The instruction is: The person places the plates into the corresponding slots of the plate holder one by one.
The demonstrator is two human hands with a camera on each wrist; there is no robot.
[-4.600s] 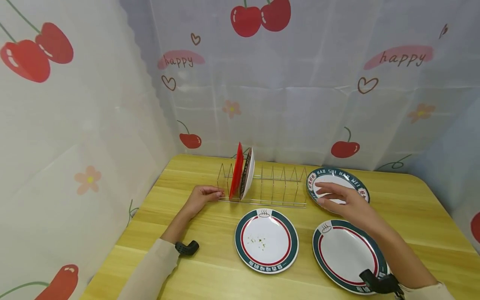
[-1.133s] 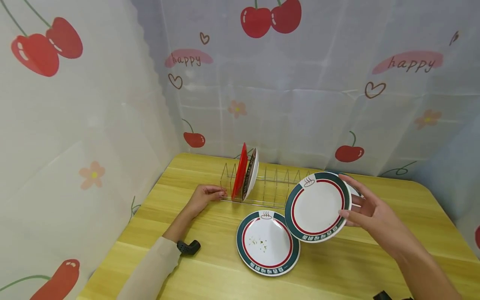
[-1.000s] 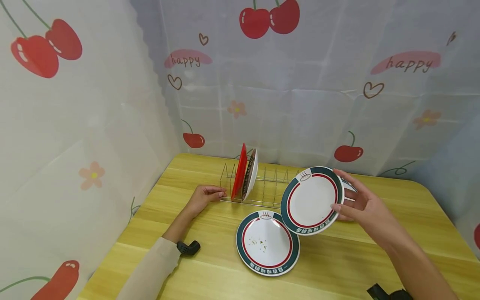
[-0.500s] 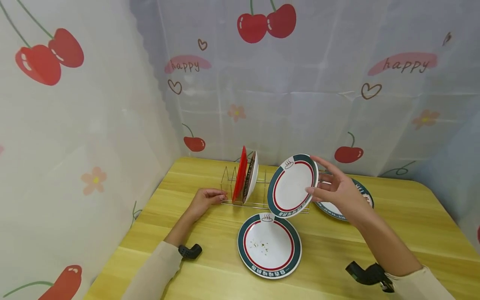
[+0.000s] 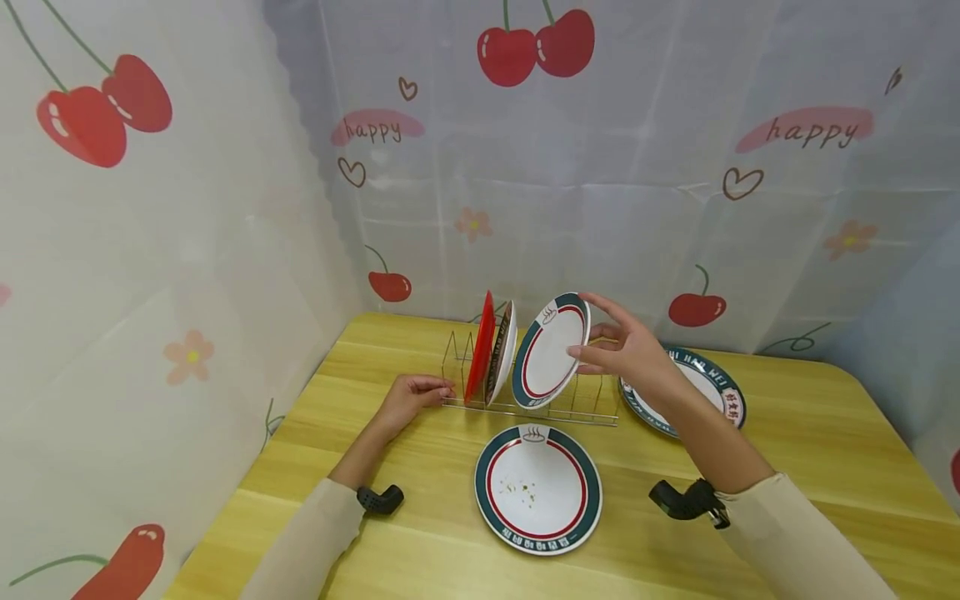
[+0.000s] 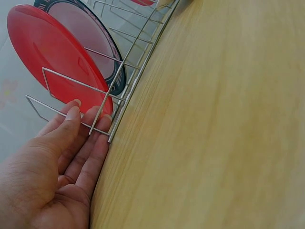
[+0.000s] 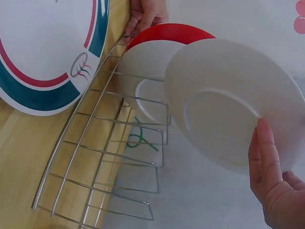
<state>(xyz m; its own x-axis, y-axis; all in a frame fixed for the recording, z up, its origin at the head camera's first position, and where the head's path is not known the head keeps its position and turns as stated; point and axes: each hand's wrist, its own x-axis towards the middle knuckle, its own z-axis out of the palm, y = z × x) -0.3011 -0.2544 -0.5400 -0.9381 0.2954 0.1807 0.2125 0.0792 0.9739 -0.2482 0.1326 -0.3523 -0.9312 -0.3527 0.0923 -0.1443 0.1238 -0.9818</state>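
Note:
My right hand (image 5: pixel 626 354) grips a white plate (image 5: pixel 551 354) with a green band and red ring by its right edge, thumb on the front face. The plate is tilted over the wire dish rack (image 5: pixel 592 415); its plain white back (image 7: pixel 228 109) shows in the right wrist view. In the rack's left part a red plate (image 5: pixel 480 350) and a white plate with a dark lettered rim (image 5: pixel 504 354) stand on edge. At the rack's left end my left hand (image 5: pixel 408 404) pinches the end wire, its fingertips (image 6: pixel 74 113) close to the red plate.
A green-banded plate (image 5: pixel 536 492) with small greenish crumbs lies in front of the rack. Right of the rack, partly behind my right forearm, lies a green-rimmed lettered plate (image 5: pixel 712 392). A cherry-printed curtain (image 5: pixel 600 225) borders the wooden table (image 5: pixel 420 517) at back and left.
My right hand has picked up the front right plate from the table, carried it left and up to the rack, and turned it steeper. The left hand stays at the rack's end.

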